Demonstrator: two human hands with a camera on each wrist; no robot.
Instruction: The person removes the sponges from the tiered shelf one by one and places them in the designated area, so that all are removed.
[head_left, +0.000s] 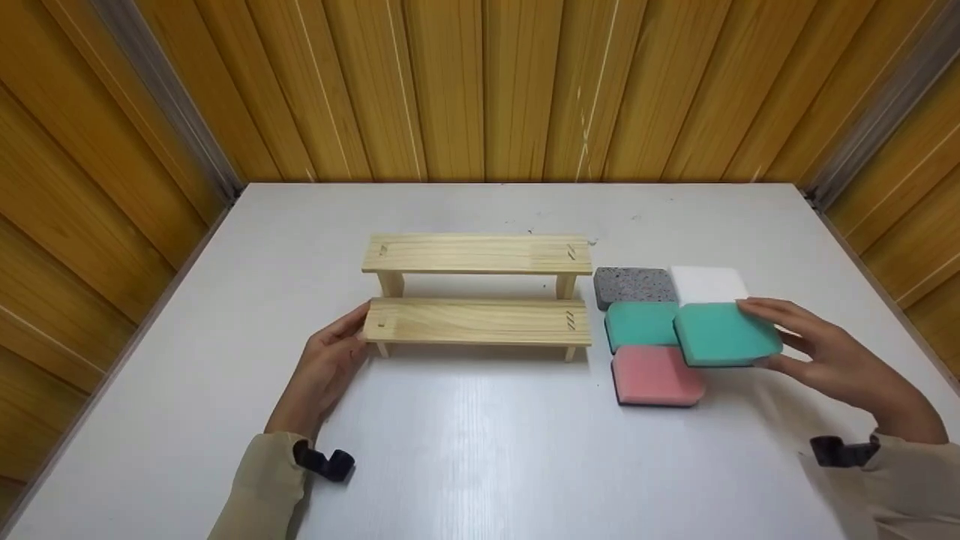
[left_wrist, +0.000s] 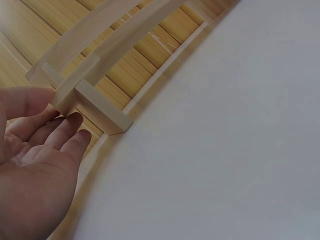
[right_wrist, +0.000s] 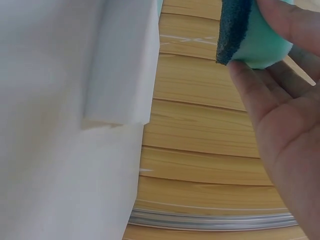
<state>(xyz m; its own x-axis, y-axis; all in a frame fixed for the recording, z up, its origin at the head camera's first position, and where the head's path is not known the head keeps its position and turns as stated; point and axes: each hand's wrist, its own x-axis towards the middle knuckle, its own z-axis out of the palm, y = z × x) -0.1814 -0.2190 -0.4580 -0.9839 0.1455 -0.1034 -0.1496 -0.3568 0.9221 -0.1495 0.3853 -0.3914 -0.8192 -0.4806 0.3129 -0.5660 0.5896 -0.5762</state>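
Observation:
My right hand (head_left: 836,360) pinches a green sponge (head_left: 727,334) by its right edge, thumb in front and fingers behind. In the right wrist view the sponge (right_wrist: 262,42) shows its dark scrub layer and hangs clear of the table. A two-tier wooden stand (head_left: 480,321) is upright at mid-table. At the left end of its lower board, my left hand (head_left: 330,364) holds on. In the left wrist view, the thumb lies against the board end (left_wrist: 75,85) and the fingers curl beneath it.
Right of the stand lie a grey speckled block (head_left: 634,286), a white block (head_left: 709,283), another green sponge (head_left: 641,324) and a pink sponge (head_left: 658,375), close together. They rest on the white table (head_left: 480,450), with wood-look panels (head_left: 517,90) behind.

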